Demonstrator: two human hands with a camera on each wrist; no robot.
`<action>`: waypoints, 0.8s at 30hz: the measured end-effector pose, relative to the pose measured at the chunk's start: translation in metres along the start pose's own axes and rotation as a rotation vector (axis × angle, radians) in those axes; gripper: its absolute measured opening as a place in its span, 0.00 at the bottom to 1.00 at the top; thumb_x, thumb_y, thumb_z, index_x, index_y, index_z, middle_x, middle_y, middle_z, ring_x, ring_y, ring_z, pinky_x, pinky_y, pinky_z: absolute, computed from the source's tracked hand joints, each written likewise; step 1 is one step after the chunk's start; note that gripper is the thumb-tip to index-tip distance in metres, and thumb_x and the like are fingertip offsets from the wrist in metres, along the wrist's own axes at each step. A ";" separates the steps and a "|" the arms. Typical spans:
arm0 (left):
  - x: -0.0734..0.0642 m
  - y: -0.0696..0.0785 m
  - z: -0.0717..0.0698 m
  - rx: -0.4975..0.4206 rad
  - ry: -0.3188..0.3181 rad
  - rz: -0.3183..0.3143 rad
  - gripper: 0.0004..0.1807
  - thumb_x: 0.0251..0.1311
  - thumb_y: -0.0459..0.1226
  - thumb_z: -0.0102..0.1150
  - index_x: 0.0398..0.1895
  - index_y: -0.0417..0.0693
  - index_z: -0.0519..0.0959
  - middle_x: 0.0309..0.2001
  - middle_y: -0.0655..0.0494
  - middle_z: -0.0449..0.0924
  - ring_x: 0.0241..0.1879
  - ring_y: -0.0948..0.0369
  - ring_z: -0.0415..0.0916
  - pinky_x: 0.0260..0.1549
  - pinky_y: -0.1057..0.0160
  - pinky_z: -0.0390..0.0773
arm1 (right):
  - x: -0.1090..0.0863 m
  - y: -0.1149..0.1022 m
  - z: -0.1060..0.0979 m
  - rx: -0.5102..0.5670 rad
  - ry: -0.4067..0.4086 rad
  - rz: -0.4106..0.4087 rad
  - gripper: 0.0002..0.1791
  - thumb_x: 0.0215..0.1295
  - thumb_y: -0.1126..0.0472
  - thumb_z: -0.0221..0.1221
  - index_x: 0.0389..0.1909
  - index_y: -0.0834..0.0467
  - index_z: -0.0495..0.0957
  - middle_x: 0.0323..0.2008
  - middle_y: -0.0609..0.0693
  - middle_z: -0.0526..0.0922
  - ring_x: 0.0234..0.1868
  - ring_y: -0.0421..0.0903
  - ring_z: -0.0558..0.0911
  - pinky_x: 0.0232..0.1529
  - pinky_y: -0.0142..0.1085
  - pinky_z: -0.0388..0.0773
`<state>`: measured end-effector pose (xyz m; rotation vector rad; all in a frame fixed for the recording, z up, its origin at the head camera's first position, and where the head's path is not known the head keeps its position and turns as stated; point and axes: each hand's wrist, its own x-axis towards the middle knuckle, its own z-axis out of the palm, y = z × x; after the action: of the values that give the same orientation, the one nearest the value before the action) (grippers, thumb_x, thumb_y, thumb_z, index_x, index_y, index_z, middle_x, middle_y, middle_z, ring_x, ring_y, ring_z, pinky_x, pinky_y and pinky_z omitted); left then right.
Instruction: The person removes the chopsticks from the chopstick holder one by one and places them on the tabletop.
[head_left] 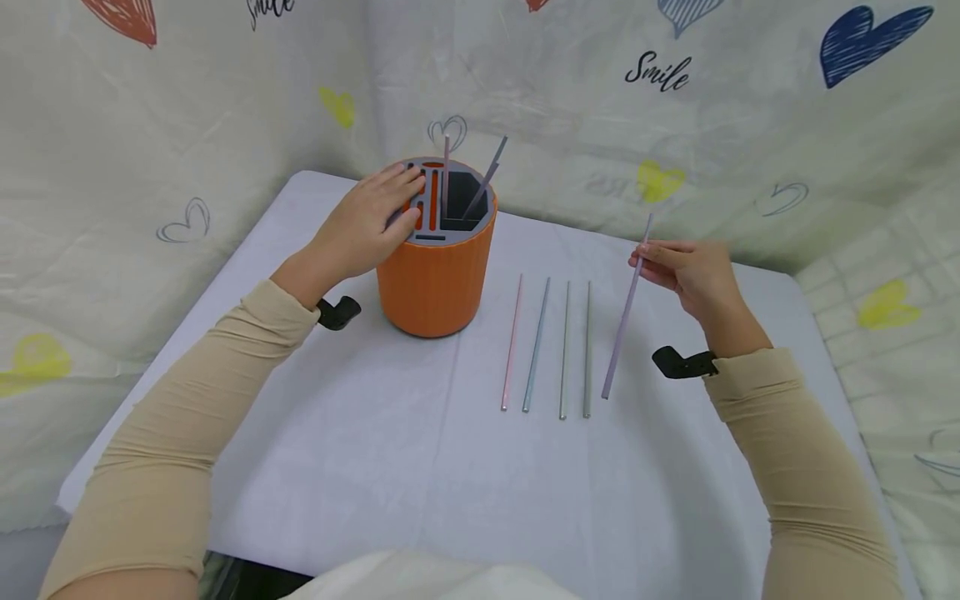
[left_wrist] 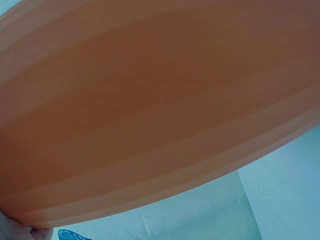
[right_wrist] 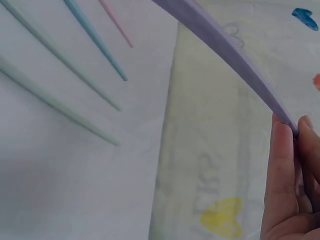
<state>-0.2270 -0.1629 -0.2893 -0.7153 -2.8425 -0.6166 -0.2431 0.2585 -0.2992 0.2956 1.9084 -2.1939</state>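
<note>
A purple straw [head_left: 626,317] is pinched near its upper end between the thumb and fingers of my right hand [head_left: 693,275]. It slants down toward the table; the right wrist view shows the fingertips on the straw [right_wrist: 235,67]. My left hand [head_left: 367,221] rests on the top of an orange round holder [head_left: 435,287], its fingers lying over the grey slotted insert. A few thin straws [head_left: 486,179] stand in the insert's larger compartment. Between the hands lie a pink straw [head_left: 512,342], a blue straw [head_left: 536,346] and two greenish straws [head_left: 565,350], roughly parallel.
A white-covered table [head_left: 420,467] lies under everything. Behind it hangs a pale cloth [head_left: 555,108] printed with hearts and words. Black wrist devices [head_left: 339,313] sit by both sleeves. The holder's orange wall [left_wrist: 150,110] fills most of the left wrist view.
</note>
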 end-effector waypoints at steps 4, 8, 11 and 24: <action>0.000 0.001 -0.002 -0.004 0.000 0.000 0.29 0.69 0.46 0.34 0.70 0.43 0.57 0.71 0.50 0.53 0.73 0.55 0.43 0.72 0.56 0.43 | 0.009 0.012 -0.010 -0.043 0.023 0.064 0.06 0.52 0.66 0.65 0.33 0.61 0.86 0.28 0.50 0.87 0.32 0.44 0.86 0.38 0.31 0.82; 0.000 0.001 -0.002 -0.003 -0.001 0.001 0.29 0.69 0.46 0.34 0.70 0.43 0.57 0.71 0.49 0.54 0.73 0.55 0.43 0.72 0.56 0.42 | 0.016 0.023 -0.016 -0.112 0.030 0.121 0.06 0.54 0.64 0.64 0.33 0.59 0.86 0.28 0.48 0.87 0.33 0.42 0.86 0.38 0.29 0.82; 0.000 0.001 -0.002 -0.005 -0.003 0.001 0.29 0.69 0.46 0.34 0.70 0.43 0.58 0.71 0.49 0.54 0.73 0.55 0.43 0.72 0.57 0.42 | 0.019 0.031 -0.021 -0.132 0.046 0.145 0.04 0.55 0.64 0.64 0.31 0.58 0.86 0.27 0.48 0.87 0.33 0.42 0.86 0.39 0.30 0.82; -0.002 0.000 -0.001 -0.019 -0.008 -0.005 0.29 0.69 0.47 0.33 0.70 0.44 0.57 0.71 0.50 0.53 0.73 0.55 0.42 0.72 0.55 0.43 | 0.043 0.062 -0.037 -0.211 0.067 0.271 0.06 0.57 0.66 0.62 0.24 0.55 0.86 0.23 0.49 0.86 0.30 0.40 0.85 0.35 0.29 0.83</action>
<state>-0.2253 -0.1639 -0.2891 -0.7154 -2.8509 -0.6435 -0.2654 0.2852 -0.3758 0.5594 1.9813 -1.8160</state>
